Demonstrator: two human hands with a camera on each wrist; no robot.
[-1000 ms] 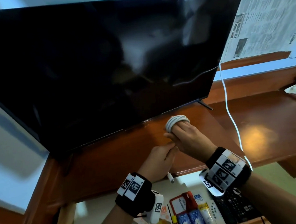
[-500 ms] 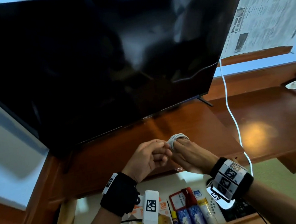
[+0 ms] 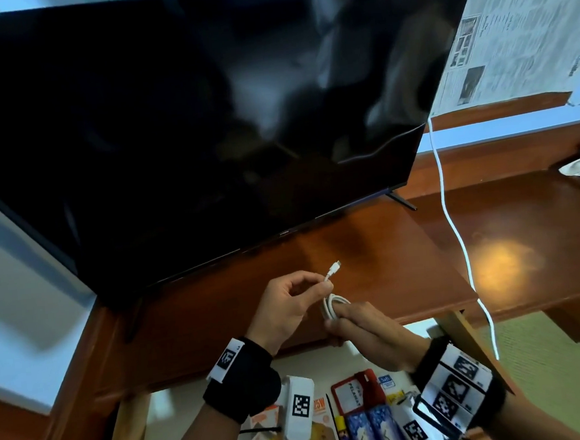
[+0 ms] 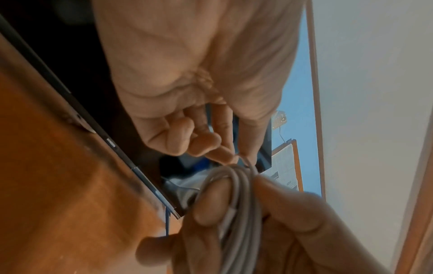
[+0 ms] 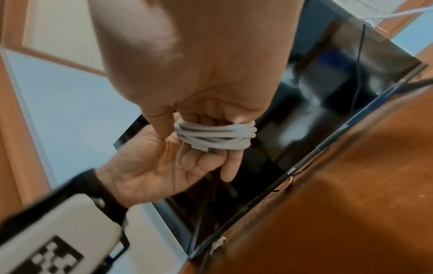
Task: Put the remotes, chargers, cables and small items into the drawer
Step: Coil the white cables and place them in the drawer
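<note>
A white cable is wound into a coil [image 3: 332,308] around the fingers of my right hand [image 3: 343,314], just above the front edge of the wooden cabinet top. My left hand [image 3: 324,286] pinches the cable's free end between thumb and fingers, and the small connector [image 3: 334,269] sticks up past them. In the left wrist view the coil [image 4: 236,204] loops over the right hand's fingers, directly below my pinching fingertips [image 4: 225,153]. In the right wrist view the coil [image 5: 215,137] wraps the fingers in several turns. The open drawer [image 3: 192,408] lies below both hands.
A large black TV [image 3: 206,122] stands on the cabinet top [image 3: 369,248]. Another white cable [image 3: 454,229] hangs from behind the TV over the front edge. The drawer holds orange boxes [image 3: 319,410], a red card holder [image 3: 355,392] and blue packets [image 3: 372,430]. Newspaper [image 3: 526,31] covers the wall at the right.
My left hand came up from under the coil and now holds the cable's free end above and left of it. The right hand sank slightly toward the cabinet's edge with the coil.
</note>
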